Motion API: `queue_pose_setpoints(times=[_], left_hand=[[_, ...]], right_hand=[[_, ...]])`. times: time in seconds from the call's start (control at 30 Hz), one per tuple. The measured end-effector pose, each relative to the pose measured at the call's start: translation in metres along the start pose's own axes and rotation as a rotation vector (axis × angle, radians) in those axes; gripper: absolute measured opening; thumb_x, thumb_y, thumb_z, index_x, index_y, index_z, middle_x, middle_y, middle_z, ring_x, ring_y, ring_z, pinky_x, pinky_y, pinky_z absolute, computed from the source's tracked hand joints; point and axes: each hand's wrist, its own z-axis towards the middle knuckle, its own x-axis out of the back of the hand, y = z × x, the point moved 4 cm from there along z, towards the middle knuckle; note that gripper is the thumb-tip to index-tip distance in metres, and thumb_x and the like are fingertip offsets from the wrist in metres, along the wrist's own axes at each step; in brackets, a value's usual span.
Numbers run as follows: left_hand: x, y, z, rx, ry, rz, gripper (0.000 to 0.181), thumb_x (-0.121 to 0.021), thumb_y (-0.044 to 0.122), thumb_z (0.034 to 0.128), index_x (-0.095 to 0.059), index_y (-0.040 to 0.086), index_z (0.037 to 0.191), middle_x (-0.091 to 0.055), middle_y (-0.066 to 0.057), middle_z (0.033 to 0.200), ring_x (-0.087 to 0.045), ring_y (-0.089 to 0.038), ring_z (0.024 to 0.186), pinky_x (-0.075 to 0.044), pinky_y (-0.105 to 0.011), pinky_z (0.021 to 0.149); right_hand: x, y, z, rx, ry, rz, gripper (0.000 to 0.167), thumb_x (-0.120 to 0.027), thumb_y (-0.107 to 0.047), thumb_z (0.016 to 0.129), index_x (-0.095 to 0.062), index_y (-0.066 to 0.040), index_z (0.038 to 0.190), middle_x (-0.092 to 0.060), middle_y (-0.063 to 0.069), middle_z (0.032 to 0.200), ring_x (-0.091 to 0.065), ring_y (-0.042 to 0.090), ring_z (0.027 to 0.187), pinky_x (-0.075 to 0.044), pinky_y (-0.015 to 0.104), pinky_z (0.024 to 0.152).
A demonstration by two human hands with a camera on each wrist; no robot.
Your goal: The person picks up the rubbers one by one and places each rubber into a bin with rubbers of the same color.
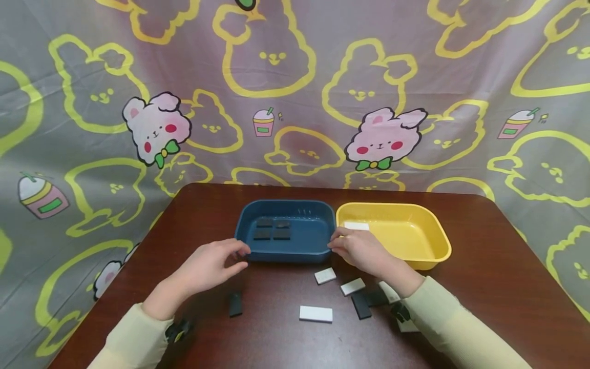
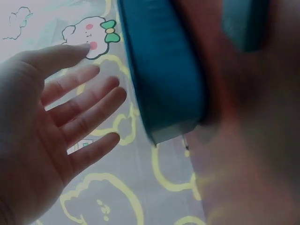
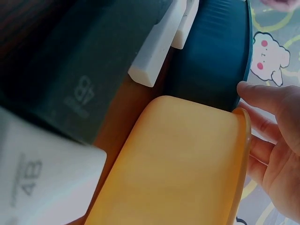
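Observation:
My left hand [image 1: 209, 264] hovers by the front left corner of the blue bin [image 1: 286, 256], its fingers relaxed and apart, holding nothing. In the left wrist view the fingers are spread beside the bin wall. My right hand [image 1: 361, 248] is where the blue bin meets the yellow bin [image 1: 410, 243]. Its thumb appears at the blue rim and its other fingers at the yellow rim in the right wrist view; nothing shows between them. Several black erasers [image 1: 262, 234] lie in the blue bin. A white eraser [image 1: 357, 226] lies in the yellow bin.
A black eraser [image 1: 235, 305] lies near my left wrist. White erasers [image 1: 315, 313] and black erasers [image 1: 361, 306] are scattered before the bins, some partly under my right forearm. One white eraser [image 3: 51, 173] bears a 4B mark. A patterned curtain [image 1: 295, 102] hangs behind the table.

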Motion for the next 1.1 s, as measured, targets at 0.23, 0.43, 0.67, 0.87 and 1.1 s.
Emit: queue_pose_setpoints(times=[0.23,0.43,0.67,0.87,1.1], left_hand=[[-0.021,0.004,-0.023,-0.103,-0.162,0.012,0.033,-0.073,0.0,0.0818,-0.068,0.016,0.111,-0.063,0.007,0.106,-0.06,-0.01,0.094,-0.053,-0.035,0.077],[-0.029,0.004,-0.033,-0.096,-0.278,-0.006,0.051,-0.074,-0.004,0.0765,-0.066,0.018,0.121,-0.061,0.007,0.113,-0.058,-0.013,0.103,-0.052,-0.039,0.081],[-0.043,0.005,-0.039,-0.201,-0.231,0.056,0.047,-0.077,-0.004,0.0688,-0.071,0.019,0.11,-0.06,0.003,0.111,-0.059,-0.017,0.101,-0.052,-0.037,0.079],[-0.047,0.005,-0.038,-0.247,-0.209,0.058,0.037,-0.079,-0.002,0.067,-0.072,0.023,0.093,-0.058,0.008,0.101,-0.059,-0.011,0.091,-0.051,-0.031,0.073],[-0.048,0.006,-0.037,-0.248,-0.218,0.049,0.034,-0.082,0.0,0.0665,-0.072,0.023,0.089,-0.058,0.013,0.093,-0.058,-0.006,0.085,-0.051,-0.03,0.071]], right_hand=[[-0.002,-0.001,-0.001,0.017,0.006,0.002,0.017,-0.081,-0.007,0.078,-0.078,-0.007,0.095,-0.067,0.001,0.091,-0.066,0.014,0.08,-0.054,0.029,0.072],[-0.001,0.001,-0.003,0.007,0.023,-0.005,0.018,-0.082,-0.007,0.076,-0.078,-0.008,0.094,-0.067,0.0,0.091,-0.065,0.014,0.079,-0.054,0.028,0.071],[0.001,0.0,0.0,0.016,0.017,-0.011,0.017,-0.082,-0.007,0.077,-0.078,-0.008,0.094,-0.067,0.0,0.091,-0.065,0.014,0.078,-0.054,0.028,0.071],[0.003,0.0,0.0,0.021,0.012,-0.017,0.016,-0.081,-0.008,0.078,-0.078,-0.008,0.094,-0.067,0.0,0.091,-0.065,0.013,0.079,-0.053,0.027,0.071],[0.0,0.001,-0.001,0.019,0.014,-0.006,0.016,-0.08,-0.008,0.08,-0.078,-0.008,0.095,-0.067,0.0,0.092,-0.065,0.014,0.081,-0.054,0.029,0.072]])
